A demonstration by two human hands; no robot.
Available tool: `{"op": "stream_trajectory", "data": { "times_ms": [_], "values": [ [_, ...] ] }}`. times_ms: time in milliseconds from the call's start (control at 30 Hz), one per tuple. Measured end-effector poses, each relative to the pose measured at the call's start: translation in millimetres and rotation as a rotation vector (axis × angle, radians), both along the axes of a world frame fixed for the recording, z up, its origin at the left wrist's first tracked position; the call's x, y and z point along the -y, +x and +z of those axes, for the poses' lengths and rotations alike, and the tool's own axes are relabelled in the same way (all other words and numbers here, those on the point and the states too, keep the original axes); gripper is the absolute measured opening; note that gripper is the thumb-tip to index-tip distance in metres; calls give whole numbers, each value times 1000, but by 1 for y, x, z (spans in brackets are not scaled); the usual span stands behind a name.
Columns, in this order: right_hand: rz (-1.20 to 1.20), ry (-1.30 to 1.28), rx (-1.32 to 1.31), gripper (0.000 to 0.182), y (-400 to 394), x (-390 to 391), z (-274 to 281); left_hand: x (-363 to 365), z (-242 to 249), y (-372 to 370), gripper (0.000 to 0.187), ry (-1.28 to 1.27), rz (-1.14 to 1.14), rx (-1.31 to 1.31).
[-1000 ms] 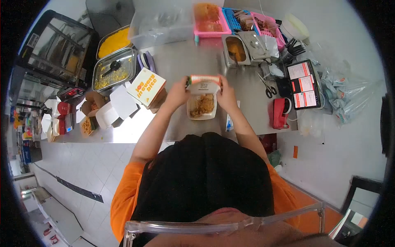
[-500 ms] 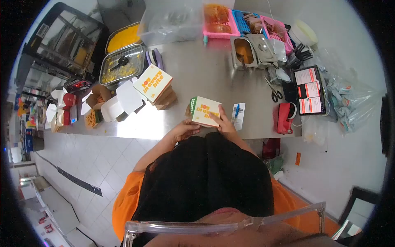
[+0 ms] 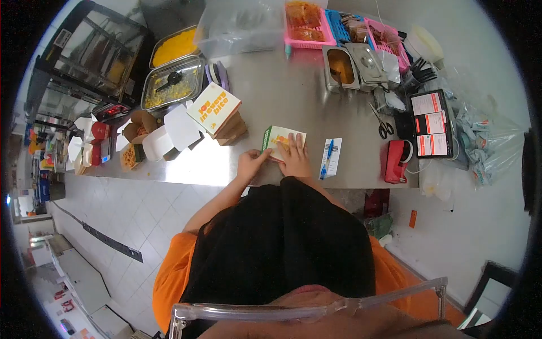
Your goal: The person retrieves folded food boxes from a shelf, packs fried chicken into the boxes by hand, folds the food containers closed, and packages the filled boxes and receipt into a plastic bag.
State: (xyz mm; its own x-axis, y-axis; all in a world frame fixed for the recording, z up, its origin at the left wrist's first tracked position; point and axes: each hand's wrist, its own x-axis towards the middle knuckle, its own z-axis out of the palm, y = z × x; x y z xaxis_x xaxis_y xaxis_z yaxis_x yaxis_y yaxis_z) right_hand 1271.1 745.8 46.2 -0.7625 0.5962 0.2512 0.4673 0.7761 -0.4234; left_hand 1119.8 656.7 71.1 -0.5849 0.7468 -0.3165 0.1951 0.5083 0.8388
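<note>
A closed white takeaway box point(image 3: 275, 135) with orange lettering and a green side is on the steel table in front of me. My right hand point(image 3: 294, 158) lies on its lid, fingers stretched out and slightly spread. At the box's near left corner, my left hand point(image 3: 252, 164) grips the edge, its thumb against the side and some fingers hidden. Right of the box lies a paper slip point(image 3: 333, 157) with a blue pen point(image 3: 327, 161) on it. Further left, a second lettered box point(image 3: 213, 108) rests on top of brown cardboard boxes point(image 3: 232, 131).
Opened food cartons point(image 3: 158, 142) stand along the left front edge, with metal trays point(image 3: 172, 85) of yellow food behind. On the right are scissors point(image 3: 386, 129), a red tape dispenser point(image 3: 397, 162) and a tablet point(image 3: 432, 124). Metal sauce pans point(image 3: 340, 68) and pink baskets point(image 3: 309, 37) sit at the back.
My right hand has moved from the box's right side onto its lid and flattened. The left hand has come up to the near left corner. The view has shifted slightly.
</note>
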Motion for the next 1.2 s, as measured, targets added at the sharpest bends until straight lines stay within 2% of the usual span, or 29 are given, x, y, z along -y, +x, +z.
{"op": "stream_trajectory", "data": {
  "times_ms": [167, 233, 267, 367, 433, 467, 500, 533, 600, 633, 700, 800, 833, 900, 933, 967, 1000, 1067, 1100, 1200],
  "values": [
    [42, 131, 46, 66, 4, -6, -5, 7, -18, 2, 35, 59, 66, 412],
    [42, 182, 87, 65, 0, -6, -1, 9, -34, 4, 40, 138, 101, 419],
    [76, 120, 105, 65, 2, -6, 5, 10, -42, 3, 44, 178, 116, 421],
    [187, -42, 84, 64, 10, -9, 37, 3, -56, -5, 61, 171, -106, -557],
    [278, -114, -16, 62, 20, -18, 38, -14, -43, -10, 67, 38, -248, -423],
    [187, -142, -121, 60, 30, -26, 32, -26, -37, -7, 70, -22, -327, -358],
    [89, -158, -229, 58, 45, -39, 24, -38, -51, 0, 79, -87, -251, -434],
    [-11, -167, -340, 56, 65, -50, 26, -48, -37, 9, 82, -131, -244, -475],
    [-560, 162, -310, 49, 139, -61, 44, -54, -11, 26, 88, -223, -226, -553],
    [-843, 472, -377, 40, 171, -67, 51, -55, -27, 23, 91, -142, -192, -536],
    [-1192, 590, -256, 38, 244, -89, 44, -53, -39, 16, 83, -41, -232, -511],
    [-1087, -699, -495, 34, 337, -136, -18, -54, -35, 19, 76, 70, -242, -441],
    [-1048, -852, -564, 33, 334, -131, 2, -56, -41, 15, 75, 115, -257, -457],
    [-937, -1155, -703, 32, 325, -123, 39, -54, -41, 16, 77, 58, -245, -320],
    [-943, -1180, -870, 27, 330, -120, 38, -52, -31, 19, 78, 26, -237, -254],
    [-942, -1199, -1039, 23, 335, -116, 34, -52, -21, 23, 79, 1, -214, -362],
    [-935, -1212, -1210, 19, 339, -113, 29, -52, -18, 24, 79, -6, -166, -300],
    [-849, -711, -1032, 21, 346, -89, -13, -52, -13, 25, 80, -14, -64, -173],
    [-797, -468, -928, 23, 348, -83, -33, -54, -19, 25, 70, -28, 4, 3],
    [-948, -436, -809, 19, 346, -83, -54, -62, 7, 37, 61, 26, -43, 601]
  ]
}}
